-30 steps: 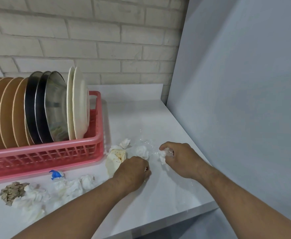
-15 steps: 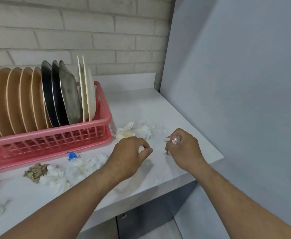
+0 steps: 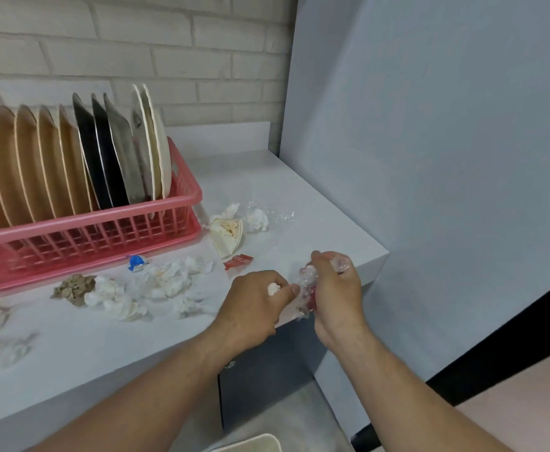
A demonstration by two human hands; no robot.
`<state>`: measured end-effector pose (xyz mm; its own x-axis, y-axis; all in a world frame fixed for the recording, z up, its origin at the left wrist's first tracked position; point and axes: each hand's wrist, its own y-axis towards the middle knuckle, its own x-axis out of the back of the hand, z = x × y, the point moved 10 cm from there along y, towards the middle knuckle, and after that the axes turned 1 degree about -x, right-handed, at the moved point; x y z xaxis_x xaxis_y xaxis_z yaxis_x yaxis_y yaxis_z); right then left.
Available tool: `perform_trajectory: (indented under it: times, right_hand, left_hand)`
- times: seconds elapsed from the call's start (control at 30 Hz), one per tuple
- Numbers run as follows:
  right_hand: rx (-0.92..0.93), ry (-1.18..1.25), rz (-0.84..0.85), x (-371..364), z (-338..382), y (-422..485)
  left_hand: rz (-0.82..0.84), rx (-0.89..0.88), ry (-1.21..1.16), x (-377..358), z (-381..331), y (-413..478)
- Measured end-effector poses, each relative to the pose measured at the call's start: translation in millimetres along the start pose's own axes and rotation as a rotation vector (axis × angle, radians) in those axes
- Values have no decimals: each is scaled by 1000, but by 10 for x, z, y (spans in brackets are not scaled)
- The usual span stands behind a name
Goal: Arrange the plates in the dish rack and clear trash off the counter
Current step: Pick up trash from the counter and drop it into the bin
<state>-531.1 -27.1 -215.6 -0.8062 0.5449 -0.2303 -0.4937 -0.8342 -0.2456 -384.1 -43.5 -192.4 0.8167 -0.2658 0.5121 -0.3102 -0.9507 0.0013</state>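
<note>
Many scraps of rubbish lie on the white countertop (image 3: pixel 267 177), which runs from a white-painted brick wall (image 3: pixel 136 44) to a plain grey side panel (image 3: pixel 430 158) at its right end. A pink plastic dish rack (image 3: pixel 87 223) stands at the back left, filled with plates on edge: tan round plates (image 3: pixel 22 164) on the left, black plates (image 3: pixel 94 151) and a grey metal one in the middle, cream plates (image 3: pixel 151 141) at the right end.

In front of the rack lie crumpled white tissues (image 3: pixel 166 282), a crumpled brown paper wad (image 3: pixel 74 287) and a small blue-and-white packet (image 3: pixel 135 263). Just right of the rack are a stained, folded cream paper piece (image 3: pixel 226 233), a red sachet (image 3: pixel 238 261) near its lower edge, and a sheet of clear plastic wrap (image 3: pixel 273 213) with another tissue on it. A grey cabinet front (image 3: pixel 267 370) shows under the counter, and a cream rim (what it belongs to cannot be told) sits at the bottom edge.

Both hands are at the counter's front edge, nearly touching. The left hand (image 3: pixel 254 305) is curled into a fist round a small white tissue wad (image 3: pixel 273 288). The right hand (image 3: pixel 338 295) has its fingers curled round a bundle of crumpled clear plastic with something red inside (image 3: pixel 309 285).
</note>
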Motion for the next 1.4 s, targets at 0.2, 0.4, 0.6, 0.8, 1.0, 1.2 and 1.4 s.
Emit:
perform_trajectory:
  times: [0.2,0.4,0.6,0.8,1.0,1.2,1.4]
  right_hand:
    - [-173,-85,396,21,-229,-479]
    - [-121,-259,412,459,-451,-728]
    - [-10,-704,369,831,-1002,-809]
    - [7,-947,354,967,-1634,-847]
    - [-88,-988,346,1091,-2447,-917]
    - [-54,-1080,340,1156,-3140,-821]
    - [-81,-1206,420,1300,-4197,-554]
  left_hand:
    - [-104,-28,-5,-139,-100,-233]
    - [129,-97,287,-459,77,-580]
    - [282,37,430,-567,958,-981]
    - [347,122,374,-724,1652,-1116]
    - [493,171,297,-1048,2402,-1194]
    - [559,327,310,-1313,3403,-1248]
    - [497,295,331,-1710,4249,-1282]
